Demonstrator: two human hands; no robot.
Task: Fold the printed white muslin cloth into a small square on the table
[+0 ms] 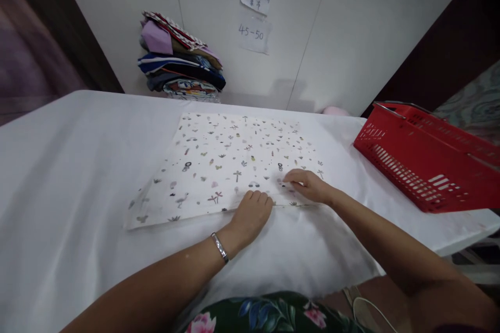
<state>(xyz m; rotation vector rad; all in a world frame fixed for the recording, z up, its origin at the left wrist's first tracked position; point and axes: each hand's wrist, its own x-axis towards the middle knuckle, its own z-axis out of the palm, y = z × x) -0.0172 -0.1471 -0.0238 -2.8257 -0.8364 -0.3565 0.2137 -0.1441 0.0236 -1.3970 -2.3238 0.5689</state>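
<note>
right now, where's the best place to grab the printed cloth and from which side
Likely its near edge, from the person's side: the printed cloth lies flat on the table, and that hem is where the left hand and right hand rest.

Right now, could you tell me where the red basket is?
In the head view, the red basket sits on the table, far right of the printed cloth.

Both hands lie palm-down, left (252, 212) fingers curled, right (308, 184) fingers flat.
</note>
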